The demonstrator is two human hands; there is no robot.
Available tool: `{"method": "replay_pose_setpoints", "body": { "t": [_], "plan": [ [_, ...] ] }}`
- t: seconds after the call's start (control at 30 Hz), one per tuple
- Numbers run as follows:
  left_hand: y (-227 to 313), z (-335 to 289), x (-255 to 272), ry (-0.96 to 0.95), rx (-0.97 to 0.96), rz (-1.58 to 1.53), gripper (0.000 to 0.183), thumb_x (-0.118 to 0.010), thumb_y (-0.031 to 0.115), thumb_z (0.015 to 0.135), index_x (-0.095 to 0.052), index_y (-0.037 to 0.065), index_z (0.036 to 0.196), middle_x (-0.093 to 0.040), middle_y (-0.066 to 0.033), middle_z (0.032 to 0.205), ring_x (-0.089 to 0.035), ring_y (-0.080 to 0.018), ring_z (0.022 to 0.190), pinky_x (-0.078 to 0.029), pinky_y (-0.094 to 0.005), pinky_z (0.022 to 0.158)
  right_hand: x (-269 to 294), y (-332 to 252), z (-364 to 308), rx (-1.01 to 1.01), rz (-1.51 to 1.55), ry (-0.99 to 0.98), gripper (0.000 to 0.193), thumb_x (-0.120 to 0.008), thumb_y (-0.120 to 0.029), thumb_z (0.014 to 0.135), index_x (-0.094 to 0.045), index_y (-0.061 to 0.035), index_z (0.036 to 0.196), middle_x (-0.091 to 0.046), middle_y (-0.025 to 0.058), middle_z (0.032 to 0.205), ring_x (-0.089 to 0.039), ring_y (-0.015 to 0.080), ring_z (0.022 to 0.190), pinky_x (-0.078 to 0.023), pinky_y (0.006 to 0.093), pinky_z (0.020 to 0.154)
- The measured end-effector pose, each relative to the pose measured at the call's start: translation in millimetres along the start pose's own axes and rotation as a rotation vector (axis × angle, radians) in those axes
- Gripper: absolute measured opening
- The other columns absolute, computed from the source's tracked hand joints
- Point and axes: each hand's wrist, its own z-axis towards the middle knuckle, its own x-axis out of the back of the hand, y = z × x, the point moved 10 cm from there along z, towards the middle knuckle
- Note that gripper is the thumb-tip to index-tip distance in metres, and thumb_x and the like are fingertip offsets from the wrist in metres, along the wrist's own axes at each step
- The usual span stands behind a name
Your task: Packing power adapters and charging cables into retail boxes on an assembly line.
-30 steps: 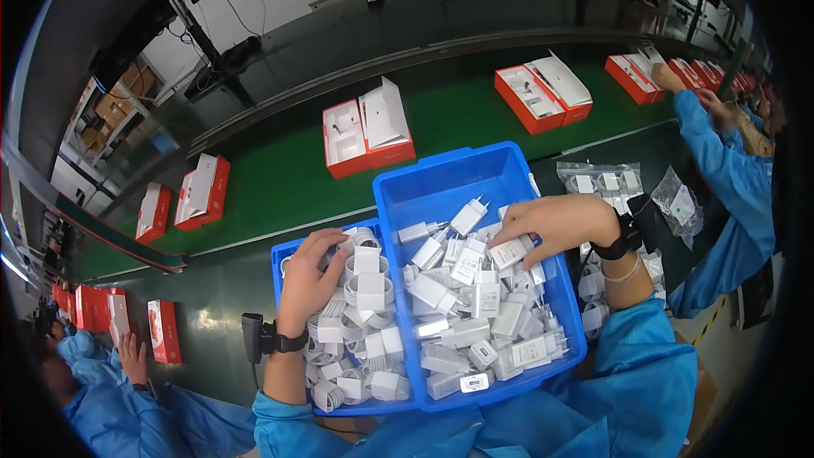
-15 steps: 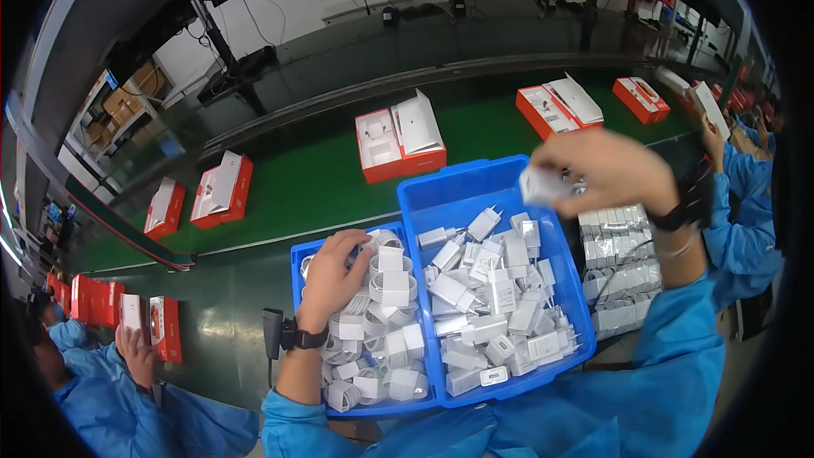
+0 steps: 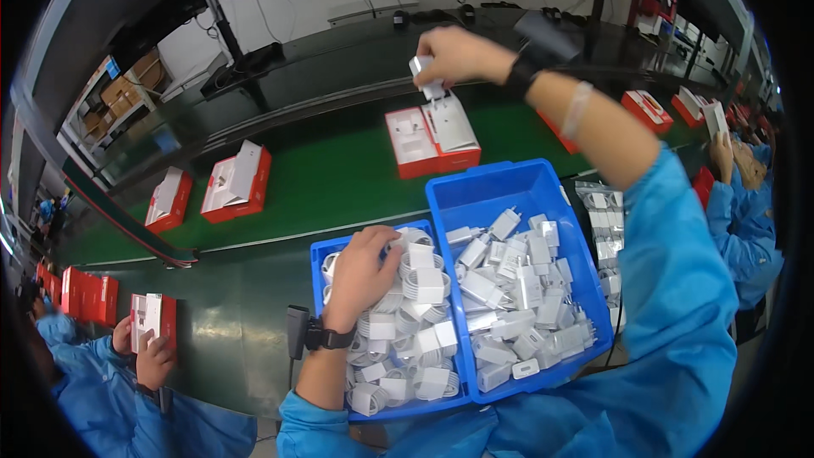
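Note:
My right hand (image 3: 468,58) is stretched out over the belt and pinches a white charger plug (image 3: 420,69). The plug hangs just above the raised white flap of an open red-and-white box (image 3: 413,134). My left hand (image 3: 363,273) lies at the far end of a blue bin (image 3: 319,248) of coiled white cables, its fingers curled onto a cable coil (image 3: 417,256); the fingertips are partly hidden. Right beside that bin stands a larger blue bin (image 3: 585,276), with white charger plugs (image 3: 527,288) heaped in it.
More open red boxes (image 3: 237,182) stand along the green belt (image 3: 326,178), left and right. Wrapped chargers or cables (image 3: 607,237) lie in rows right of the bins. At left, a co-worker's hands (image 3: 153,360) hold a red-and-white box; another co-worker (image 3: 738,203) sits at right.
My right hand has moved left and away from me, from the larger bin's far corner to above the red box, with the charger plug. My left hand stays on the cables.

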Motion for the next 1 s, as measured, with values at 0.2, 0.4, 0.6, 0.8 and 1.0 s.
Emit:
{"method": "replay_pose_setpoints", "body": {
  "t": [0.2,0.4,0.6,0.8,1.0],
  "plan": [
    [-0.9,0.6,-1.8,0.001,0.015,-0.033,0.024,-0.063,0.016,0.087,-0.066,0.001,0.105,-0.065,-0.0144,0.112,-0.061,-0.0334,0.104,-0.049,-0.0392,0.09,-101.4,90.7,74.0,-0.142,-0.189,0.278,0.05,-0.08,-0.029,0.07,-0.063,0.0036,0.104,-0.068,0.0254,0.098,-0.067,0.0391,0.096,-0.053,0.0439,0.087],
    [-5.1,1.8,-2.4,-0.016,0.012,-0.033,0.023,-0.064,0.018,0.087,-0.067,0.002,0.105,-0.066,-0.0127,0.112,-0.061,-0.0325,0.104,-0.05,-0.0391,0.088,-141.8,138.2,90.6,-0.237,-0.197,0.289,0.05,-0.08,-0.029,0.071,-0.065,0.0021,0.107,-0.067,0.0257,0.101,-0.065,0.0396,0.1,-0.052,0.0451,0.089],
    [-8.1,2.8,-3.8,-0.01,0.023,-0.025,0.023,-0.065,0.017,0.087,-0.068,0.003,0.104,-0.065,-0.0128,0.113,-0.063,-0.0326,0.101,-0.052,-0.0376,0.084,-168.1,157.5,92.9,-0.234,-0.249,0.248,0.048,-0.082,-0.031,0.069,-0.068,-0.0053,0.107,-0.063,0.0223,0.107,-0.064,0.0395,0.1,-0.053,0.0453,0.086],
    [-5.0,3.9,-4.8,-0.014,0.025,-0.025,0.023,-0.065,0.016,0.087,-0.067,0.002,0.105,-0.065,-0.0132,0.114,-0.063,-0.0329,0.101,-0.052,-0.0367,0.083,-176.5,178.7,85.8,-0.129,-0.321,0.3,0.043,-0.081,-0.03,0.071,-0.066,-0.0046,0.102,-0.058,0.0188,0.106,-0.062,0.0386,0.099,-0.053,0.0458,0.084],
    [-5.2,3.2,-4.0,-0.012,0.013,-0.017,0.024,-0.065,0.017,0.087,-0.067,0.003,0.106,-0.065,-0.0137,0.115,-0.063,-0.0328,0.102,-0.052,-0.0371,0.084,-166.2,179.8,83.0,-0.277,-0.301,0.318,0.045,-0.082,-0.023,0.067,-0.063,-0.0026,0.102,-0.063,0.0221,0.102,-0.063,0.039,0.098,-0.053,0.0471,0.086]
  ]
}}
